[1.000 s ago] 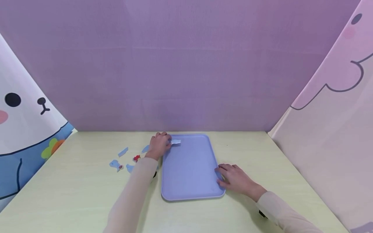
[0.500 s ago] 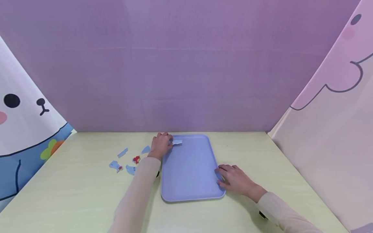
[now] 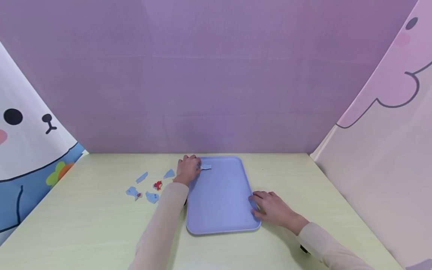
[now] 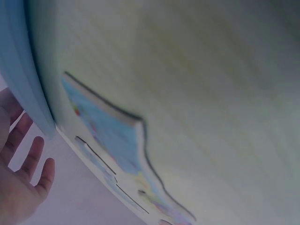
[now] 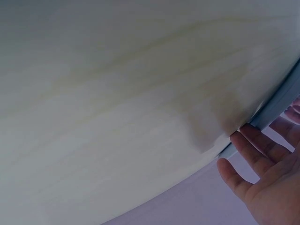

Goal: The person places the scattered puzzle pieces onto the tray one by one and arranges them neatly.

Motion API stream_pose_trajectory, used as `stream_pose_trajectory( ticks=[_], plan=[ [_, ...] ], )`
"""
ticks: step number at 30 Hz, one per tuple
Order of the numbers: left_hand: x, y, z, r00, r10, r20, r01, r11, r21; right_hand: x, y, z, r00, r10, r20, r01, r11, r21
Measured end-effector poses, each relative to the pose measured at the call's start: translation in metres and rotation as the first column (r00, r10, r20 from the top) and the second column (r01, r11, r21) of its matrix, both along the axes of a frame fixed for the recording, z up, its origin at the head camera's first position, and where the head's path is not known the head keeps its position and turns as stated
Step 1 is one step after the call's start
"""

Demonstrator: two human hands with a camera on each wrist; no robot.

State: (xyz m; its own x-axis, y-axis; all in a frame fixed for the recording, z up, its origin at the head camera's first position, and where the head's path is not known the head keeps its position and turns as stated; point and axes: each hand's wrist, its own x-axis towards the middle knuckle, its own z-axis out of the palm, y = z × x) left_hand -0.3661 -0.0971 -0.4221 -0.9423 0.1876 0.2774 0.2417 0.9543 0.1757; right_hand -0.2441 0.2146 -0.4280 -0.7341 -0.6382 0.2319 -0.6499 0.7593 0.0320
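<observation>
At the far left corner of a lavender-blue tray (image 3: 222, 195), my left hand (image 3: 188, 169) holds a light blue puzzle piece (image 3: 206, 167) between thumb and fingers. The piece sticks out to the right of the fingertips, low over the tray floor; whether it touches cannot be told. My right hand (image 3: 274, 207) rests on the tray's right rim, fingers fairly straight and touching the edge. In the left wrist view, the left hand (image 4: 21, 164) shows loosely bent fingers beside the tray wall, with its fingertip contact hidden. The right wrist view shows the right hand's fingers (image 5: 253, 154) against the tray edge.
Several loose puzzle pieces lie left of the tray: a blue triangular one (image 3: 169, 173), a red-printed one (image 3: 157, 185) and a blue strip (image 3: 142, 177) among them. A purple backdrop (image 3: 216, 93) rises behind the pale wooden table (image 3: 84, 217), with printed curtains at both sides.
My left hand has shifted slightly to the right and nearer, and its puzzle piece has come lower and looks flatter to the tray. The right hand has stayed on the rim.
</observation>
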Motion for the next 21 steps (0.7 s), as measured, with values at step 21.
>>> stream_pose_trajectory(
  ticks=[21],
  plan=[
    [0.0001,0.0015,0.001,0.999,0.03,0.041,-0.03,1.0,0.0,-0.0007,-0.0002,0.0004,1.0,-0.004,0.004,0.004,1.0,0.002]
  ],
)
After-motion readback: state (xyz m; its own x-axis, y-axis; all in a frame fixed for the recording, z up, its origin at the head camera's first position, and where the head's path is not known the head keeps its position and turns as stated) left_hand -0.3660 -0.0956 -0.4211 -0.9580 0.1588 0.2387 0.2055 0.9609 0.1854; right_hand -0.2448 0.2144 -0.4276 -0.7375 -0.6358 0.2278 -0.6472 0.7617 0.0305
